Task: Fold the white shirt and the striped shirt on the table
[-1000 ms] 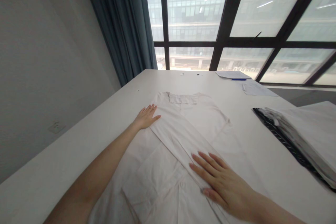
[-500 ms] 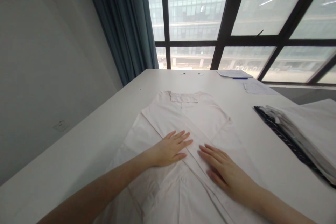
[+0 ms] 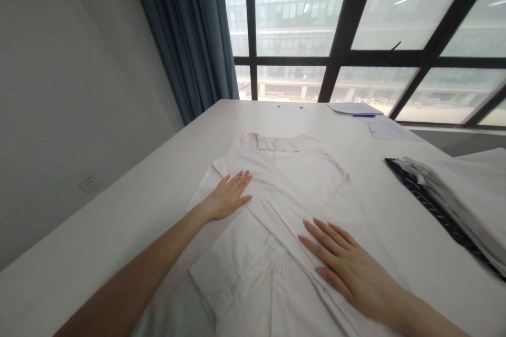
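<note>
A white button-up shirt point(image 3: 284, 174) lies flat on the white table point(image 3: 158, 179), its collar toward the window and its sleeves folded across the body. My left hand point(image 3: 228, 195) rests open on the shirt's upper left part, close to the shoulder fold, fingers spread. On the right side of the body, my right hand point(image 3: 336, 258) lies with fingers stretched out over a folded sleeve. A button shows on the fabric between the hands, nearer to me. The shirt's near end runs out of view.
A stack of folded white cloth point(image 3: 466, 189) with a black patterned edge lies at the right. Papers point(image 3: 353, 108) and a blue pen point(image 3: 363, 115) are at the far right of the table. Beyond stand a blue curtain point(image 3: 190, 37) and a large window.
My left hand has slid forward and left across the shirt toward the shoulder, uncovering a folded sleeve. My right hand stays at nearly the same place, its fingers a little more spread.
</note>
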`<state>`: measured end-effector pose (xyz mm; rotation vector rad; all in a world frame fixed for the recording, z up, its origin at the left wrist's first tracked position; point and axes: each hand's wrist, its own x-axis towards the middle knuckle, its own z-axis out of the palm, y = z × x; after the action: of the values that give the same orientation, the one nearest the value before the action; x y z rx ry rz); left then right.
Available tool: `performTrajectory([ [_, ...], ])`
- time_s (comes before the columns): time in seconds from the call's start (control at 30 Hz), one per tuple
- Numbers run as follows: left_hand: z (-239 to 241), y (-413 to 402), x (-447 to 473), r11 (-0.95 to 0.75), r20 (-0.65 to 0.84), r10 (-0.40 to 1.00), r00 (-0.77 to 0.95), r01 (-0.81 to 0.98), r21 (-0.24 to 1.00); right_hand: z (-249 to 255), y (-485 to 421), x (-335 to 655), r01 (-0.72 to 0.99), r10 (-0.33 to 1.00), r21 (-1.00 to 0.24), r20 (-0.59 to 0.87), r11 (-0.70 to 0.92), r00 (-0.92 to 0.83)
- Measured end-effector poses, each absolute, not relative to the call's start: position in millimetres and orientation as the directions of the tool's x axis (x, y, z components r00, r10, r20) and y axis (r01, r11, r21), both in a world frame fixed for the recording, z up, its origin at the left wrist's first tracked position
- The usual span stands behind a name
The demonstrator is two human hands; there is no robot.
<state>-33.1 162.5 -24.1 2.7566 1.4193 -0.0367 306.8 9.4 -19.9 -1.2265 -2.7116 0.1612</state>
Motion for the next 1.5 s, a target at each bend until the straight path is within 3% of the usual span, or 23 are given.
performTrajectory([
  [0.2,-28,179,-53,-0.368,0.019,0.929,0.369,0.929,-0.045,-20,7,309,0.744,0.757,-0.147,0.081,0.652,-0.648],
  [0.37,-26,179,-48,-0.332,0.039,0.942,0.334,0.942,-0.051,-22,7,308,0.741,0.759,-0.165,0.117,0.651,-0.641],
  [0.47,-20,169,-26,-0.470,0.001,0.883,0.470,0.883,-0.011,-23,8,307,0.738,0.756,-0.163,0.135,0.655,-0.641],
  [0.6,-14,155,16,-0.737,-0.056,0.668,0.742,0.670,0.093,-24,8,307,0.739,0.752,-0.141,0.130,0.659,-0.646],
  [0.7,-14,163,32,-0.775,-0.104,0.610,0.786,0.619,0.129,-24,8,308,0.740,0.750,-0.122,0.133,0.662,-0.648],
  [0.9,-21,223,13,-0.605,-0.106,0.786,0.609,0.793,0.068,-26,7,309,0.735,0.731,-0.054,0.172,0.676,-0.660],
  [1.2,-23,283,-2,-0.428,-0.086,0.898,0.431,0.902,0.052,-18,11,307,0.708,0.686,-0.011,0.256,0.706,-0.681],
  [1.5,-28,334,-12,-0.305,-0.057,0.950,0.306,0.952,0.036,-30,24,310,0.648,0.560,0.218,0.353,0.730,-0.750],
])
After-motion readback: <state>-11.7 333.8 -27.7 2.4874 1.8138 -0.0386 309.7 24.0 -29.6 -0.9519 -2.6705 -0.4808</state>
